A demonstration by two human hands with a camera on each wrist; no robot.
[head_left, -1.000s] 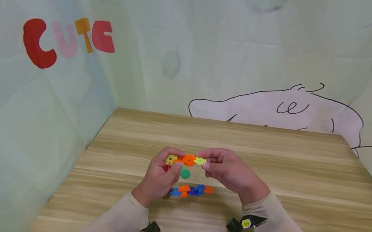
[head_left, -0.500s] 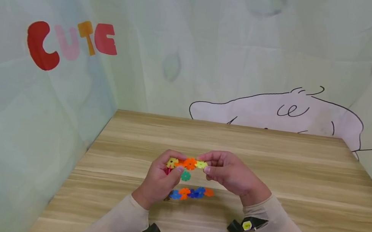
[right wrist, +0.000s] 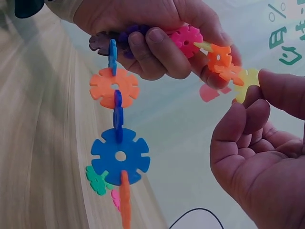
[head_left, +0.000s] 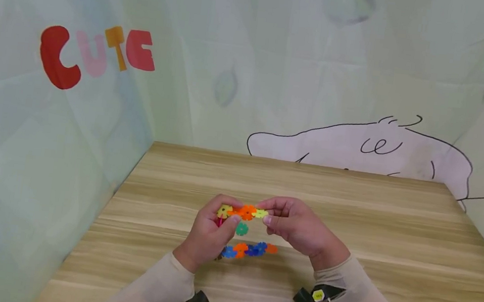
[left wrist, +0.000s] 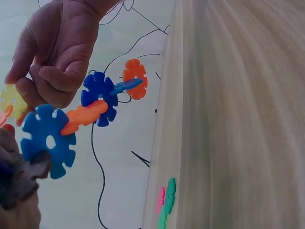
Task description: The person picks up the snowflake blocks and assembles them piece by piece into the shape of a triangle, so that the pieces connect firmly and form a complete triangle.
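A chain of slotted, flower-shaped plastic discs is held in the air between both hands. My left hand (head_left: 208,229) pinches an orange disc (right wrist: 219,56) between thumb and finger, its other fingers curled around the pink (right wrist: 186,41) and purple stretch. My right hand (head_left: 300,226) pinches the pale yellow end disc (right wrist: 248,83), which meets the orange one at its edge. From the left palm a tail hangs down with a brown disc (right wrist: 101,43), blue discs (right wrist: 120,155) and orange discs (right wrist: 114,86). Part of the chain is hidden by the left fingers.
On the wooden table (head_left: 352,203), beyond the chain, lie a green disc (right wrist: 97,181) and a pink disc (right wrist: 116,199) close together. A printed backdrop (head_left: 220,29) with "CUTE" lettering surrounds the table's back and left side. Black wrist devices (head_left: 304,299) hang under both forearms.
The whole head view has shifted slightly. Both hands keep nearly the same pose on the chain, with the yellow disc still at the orange disc's edge.
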